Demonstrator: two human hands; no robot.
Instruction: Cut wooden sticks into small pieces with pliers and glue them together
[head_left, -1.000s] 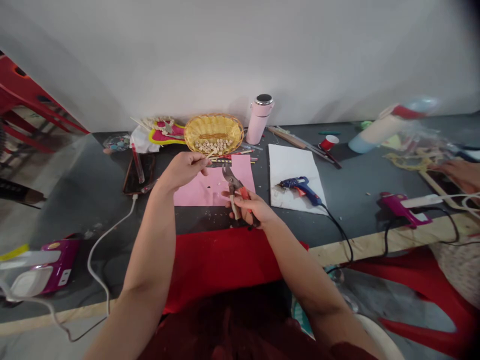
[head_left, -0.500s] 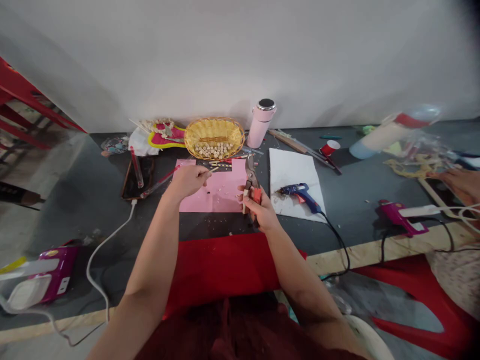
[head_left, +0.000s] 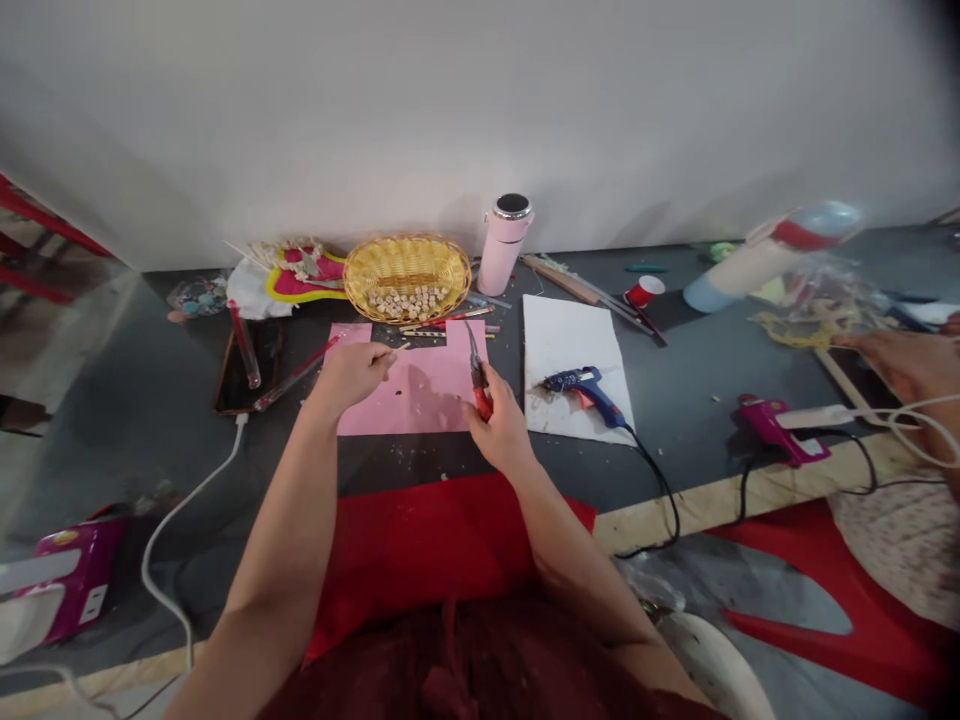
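My left hand (head_left: 351, 375) is closed in a pinch on a short thin stick (head_left: 404, 347), whose pale end pokes out past the fingers. My right hand (head_left: 502, 420) is wrapped round a pair of pruning shears (head_left: 478, 385) with red grips, the blades pointing away from me. Both hands are over a pink sheet of paper (head_left: 431, 390) dotted with small bits. Just behind it stands a yellow wicker basket (head_left: 409, 262) with many small pale pieces (head_left: 409, 302) inside. Several thin sticks (head_left: 442, 327) lie between basket and paper.
Right of the paper, a blue glue gun (head_left: 592, 388) rests on a white board (head_left: 574, 325). A pink flask (head_left: 504, 250) stands by the wall. Leftward lie a phone (head_left: 229, 385) and its cable. At far right is another person's hand (head_left: 911, 365), near a purple device (head_left: 784, 432).
The shears have turned in my right hand, so they now appear edge-on. My left hand still pinches the stick. The whole view has shifted slightly.
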